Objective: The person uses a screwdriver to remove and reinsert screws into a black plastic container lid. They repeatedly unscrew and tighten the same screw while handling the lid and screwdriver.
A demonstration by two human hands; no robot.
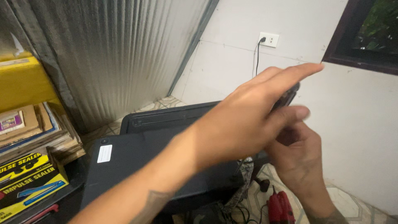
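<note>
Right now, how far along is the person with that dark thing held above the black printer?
Done: the black printer sits closed. In hand: the left hand and right hand meet on a small dark object, too hidden to identify. Left: it is not yet on or in the printer.

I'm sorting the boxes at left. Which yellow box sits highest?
The plain yellow box at the upper left sits highest, above the stack of books; the other yellow boxes, printed with blue pictures, lie below that stack.
</note>
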